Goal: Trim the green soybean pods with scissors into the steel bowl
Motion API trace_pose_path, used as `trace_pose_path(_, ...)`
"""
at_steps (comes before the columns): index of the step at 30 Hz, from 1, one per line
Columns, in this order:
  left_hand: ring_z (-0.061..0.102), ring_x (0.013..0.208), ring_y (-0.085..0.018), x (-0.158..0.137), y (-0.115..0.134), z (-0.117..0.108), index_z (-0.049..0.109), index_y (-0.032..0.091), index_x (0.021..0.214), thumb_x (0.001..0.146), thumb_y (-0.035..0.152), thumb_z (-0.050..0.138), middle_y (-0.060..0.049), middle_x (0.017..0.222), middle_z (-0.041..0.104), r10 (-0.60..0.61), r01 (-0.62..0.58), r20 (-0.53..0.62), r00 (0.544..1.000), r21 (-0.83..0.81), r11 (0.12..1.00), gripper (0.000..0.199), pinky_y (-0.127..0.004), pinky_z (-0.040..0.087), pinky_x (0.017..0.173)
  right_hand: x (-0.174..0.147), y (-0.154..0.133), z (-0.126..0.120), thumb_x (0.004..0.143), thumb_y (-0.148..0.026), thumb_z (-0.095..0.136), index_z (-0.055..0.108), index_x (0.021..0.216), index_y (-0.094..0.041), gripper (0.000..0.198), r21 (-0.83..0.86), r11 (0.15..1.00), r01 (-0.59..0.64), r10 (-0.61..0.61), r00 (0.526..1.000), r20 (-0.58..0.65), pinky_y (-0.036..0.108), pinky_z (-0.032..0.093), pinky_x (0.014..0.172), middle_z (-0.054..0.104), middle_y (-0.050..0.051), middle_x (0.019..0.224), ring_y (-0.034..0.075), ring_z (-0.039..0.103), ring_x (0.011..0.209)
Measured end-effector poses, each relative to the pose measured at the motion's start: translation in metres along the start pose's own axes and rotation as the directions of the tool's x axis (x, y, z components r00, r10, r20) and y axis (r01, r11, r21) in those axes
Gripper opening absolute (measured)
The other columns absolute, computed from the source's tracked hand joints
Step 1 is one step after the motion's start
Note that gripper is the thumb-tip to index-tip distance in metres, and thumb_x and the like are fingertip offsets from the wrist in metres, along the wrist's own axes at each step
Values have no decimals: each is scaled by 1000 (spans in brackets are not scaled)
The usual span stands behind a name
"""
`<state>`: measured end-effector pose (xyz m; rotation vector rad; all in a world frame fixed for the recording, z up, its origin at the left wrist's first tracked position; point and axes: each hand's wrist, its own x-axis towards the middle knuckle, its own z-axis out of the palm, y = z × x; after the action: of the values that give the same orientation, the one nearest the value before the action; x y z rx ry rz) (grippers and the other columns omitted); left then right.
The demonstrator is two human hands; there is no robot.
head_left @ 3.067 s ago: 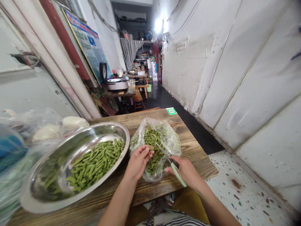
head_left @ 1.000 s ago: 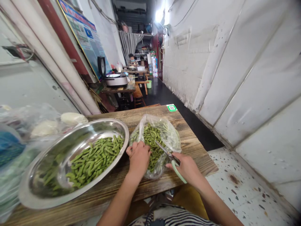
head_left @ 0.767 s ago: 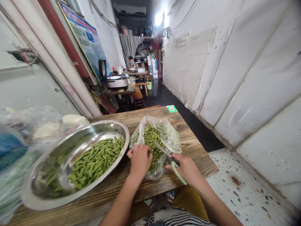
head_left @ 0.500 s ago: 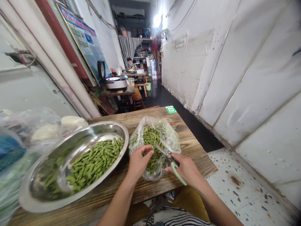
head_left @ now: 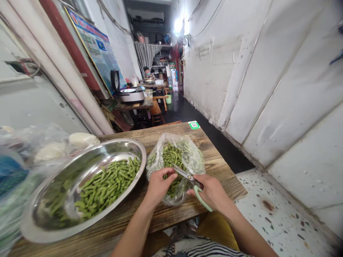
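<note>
Right now the left hand (head_left: 158, 184) pinches a pod (head_left: 171, 175) over the open bag (head_left: 175, 167), while the right hand (head_left: 211, 192) grips the scissors (head_left: 190, 180), blades parted just beside those fingertips. With the gap that small, a hurried snip could nick a finger, or the blade tips could snag the bag under them and spill pods.

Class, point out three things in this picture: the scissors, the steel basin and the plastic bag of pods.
scissors (head_left: 184, 174), head view, on the metal blades.
steel basin (head_left: 88, 157), head view, on its bare inner wall.
plastic bag (head_left: 197, 160), head view, on its clear right side.
</note>
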<state>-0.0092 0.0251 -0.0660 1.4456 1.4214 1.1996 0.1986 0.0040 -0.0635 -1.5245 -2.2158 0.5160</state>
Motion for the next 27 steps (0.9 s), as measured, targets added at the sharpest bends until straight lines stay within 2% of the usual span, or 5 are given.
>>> trace_pose_path(6,60,62,-14,2,-7,3,66,16,74,57,26,77,0,66,66,-105,103,4,994,-237,966,23,-24,45,62,3,0,3,78,-48,64,65,83,-21,28,36,999,-16,16,1000,5,23,38,65,70,4,83,19,64,76)
trace_pose_path(11,64,63,-14,3,-1,2,59,15,74,58,33,80,1,63,64,-200,183,22,980,-511,840,32,-22,47,59,4,-4,-1,76,-48,67,66,87,-20,29,133,987,-95,98,995,-17,21,38,61,67,1,73,17,60,67)
trace_pose_path(16,52,47,-5,1,1,4,61,14,74,55,30,83,4,56,60,-218,144,-40,975,-631,762,34,-15,40,47,0,-5,-2,75,-54,65,66,93,-21,38,257,962,-88,79,996,43,21,37,59,63,-2,70,15,55,63)
trace_pose_path(22,64,66,-10,-2,2,10,67,12,75,50,26,87,-2,70,67,-364,231,-1,931,-772,592,35,-19,52,64,-3,-7,-2,75,-55,64,64,99,-20,43,282,954,-104,82,992,91,21,36,60,63,-2,73,15,54,66)
trace_pose_path(27,61,63,-7,-4,-1,14,69,12,73,50,29,87,0,69,66,-322,160,-58,945,-775,612,34,-16,50,59,-4,-9,-2,76,-53,65,63,101,-20,42,255,964,-70,40,992,121,21,36,61,63,-1,76,15,55,66)
